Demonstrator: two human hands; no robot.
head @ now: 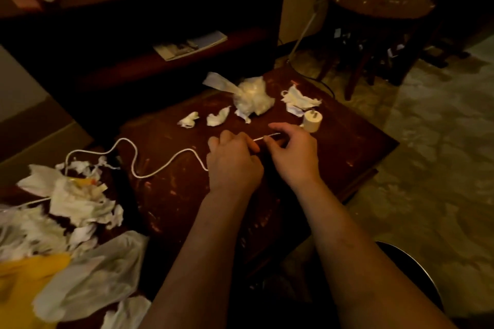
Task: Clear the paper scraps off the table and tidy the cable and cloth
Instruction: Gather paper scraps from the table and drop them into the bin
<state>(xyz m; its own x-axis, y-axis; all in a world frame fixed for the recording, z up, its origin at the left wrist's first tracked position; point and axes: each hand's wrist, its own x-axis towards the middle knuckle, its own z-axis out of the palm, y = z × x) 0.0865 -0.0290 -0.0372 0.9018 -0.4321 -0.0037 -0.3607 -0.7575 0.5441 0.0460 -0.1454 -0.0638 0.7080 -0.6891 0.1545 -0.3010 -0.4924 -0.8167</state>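
Note:
A white cable [160, 168] snakes across the dark wooden table [347, 147] from the left pile to my hands. My left hand [234, 161] grips the cable with curled fingers. My right hand [292, 153] pinches a short stretch of it just to the right. The cable's white plug adapter [312, 121] stands behind my right hand. Two small paper scraps [189, 119] [217, 117] lie behind my hands. A white plastic bag of scraps [252, 99] and more torn paper [298, 101] sit near the far edge. A yellow cloth [21, 283] lies at the lower left.
A heap of torn paper and plastic bags [77, 203] covers the left side. A dark shelf unit [160, 21] with a magazine [189, 45] stands behind the table. A wooden chair [382, 8] stands at the back right, on patterned floor [441, 141].

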